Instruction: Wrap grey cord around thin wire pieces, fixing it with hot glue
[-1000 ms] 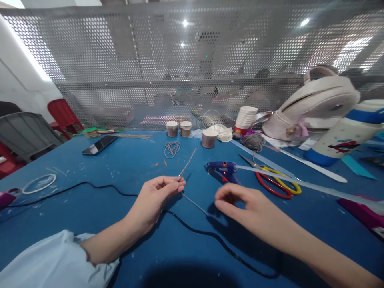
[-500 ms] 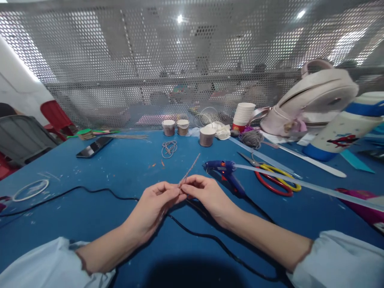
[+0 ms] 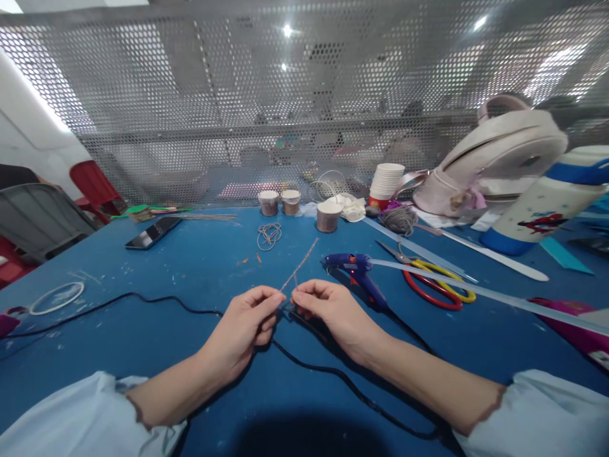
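At the middle of the table, my left hand [image 3: 254, 317] pinches the lower end of a thin, greyish-pink stem that looks wound with yarn [image 3: 301, 263]. Its free end points up and to the right. Just beside it, my right hand [image 3: 328, 311] is closed, thumb against fingers, on a thin grey strand [image 3: 295, 278] whose short end sticks up. A small gap separates the two hands. To the right of my right hand lies a blue glue gun [image 3: 354, 266] with a long clear glue stick in its back. Beyond the hands is a loose bundle of grey yarn [image 3: 269, 236].
Red-and-yellow-handled scissors [image 3: 435, 285] lie right of the glue gun. Small cups [image 3: 328, 217], a grey yarn ball [image 3: 399, 220], stacked paper cups [image 3: 387, 181], a bag [image 3: 504, 152] and a bottle [image 3: 547, 197] stand behind. A black cable [image 3: 333, 374] crosses below my hands. A phone [image 3: 153, 233] lies left.
My hands have moved slightly apart, from touching to a small gap. The stem now leans further right, and a separate strand shows at my right fingertips.
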`<state>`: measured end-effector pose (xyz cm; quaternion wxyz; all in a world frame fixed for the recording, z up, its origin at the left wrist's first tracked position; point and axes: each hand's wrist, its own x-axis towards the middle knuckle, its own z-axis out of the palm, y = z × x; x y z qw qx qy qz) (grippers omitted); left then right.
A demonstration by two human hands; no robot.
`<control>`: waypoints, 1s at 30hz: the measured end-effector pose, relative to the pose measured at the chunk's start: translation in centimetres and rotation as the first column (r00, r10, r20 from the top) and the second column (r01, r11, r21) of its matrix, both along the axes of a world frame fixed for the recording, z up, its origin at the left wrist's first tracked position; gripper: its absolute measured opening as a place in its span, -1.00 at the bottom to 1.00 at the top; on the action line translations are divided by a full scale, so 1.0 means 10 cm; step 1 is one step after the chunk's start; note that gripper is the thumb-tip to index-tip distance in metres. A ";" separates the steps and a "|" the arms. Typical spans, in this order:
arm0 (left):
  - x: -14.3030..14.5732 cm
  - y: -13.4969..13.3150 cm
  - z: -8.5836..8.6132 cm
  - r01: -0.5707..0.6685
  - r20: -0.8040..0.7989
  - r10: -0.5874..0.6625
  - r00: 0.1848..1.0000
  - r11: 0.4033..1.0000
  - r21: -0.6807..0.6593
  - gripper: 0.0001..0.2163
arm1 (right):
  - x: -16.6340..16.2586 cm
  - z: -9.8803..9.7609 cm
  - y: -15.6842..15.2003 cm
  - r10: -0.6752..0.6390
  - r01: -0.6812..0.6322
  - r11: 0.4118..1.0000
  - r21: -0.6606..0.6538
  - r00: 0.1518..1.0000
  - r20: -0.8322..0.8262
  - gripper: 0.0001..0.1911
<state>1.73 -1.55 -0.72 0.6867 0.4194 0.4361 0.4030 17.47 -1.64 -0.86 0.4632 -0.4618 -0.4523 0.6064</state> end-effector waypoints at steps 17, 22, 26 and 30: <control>0.03 -0.05 0.01 0.013 -0.015 -0.013 1.000 1.000 -0.027 -0.79 | 0.02 -0.03 0.01 0.047 -0.047 0.999 0.006 0.999 -0.011 -0.82; 0.04 -0.06 0.00 -0.023 0.007 0.023 1.000 1.000 0.008 -0.74 | 0.02 -0.01 0.00 0.038 -0.038 0.999 0.001 0.999 -0.009 -0.82; 0.03 -0.07 0.00 -0.013 -0.012 0.013 1.000 1.000 0.027 -0.73 | 0.02 -0.02 0.00 0.045 -0.045 0.999 0.002 0.999 -0.012 -0.82; 0.02 -0.07 0.00 0.015 -0.005 -0.015 1.000 0.999 0.039 -0.75 | 0.03 -0.04 0.00 0.054 -0.054 0.998 0.014 0.999 0.006 -0.83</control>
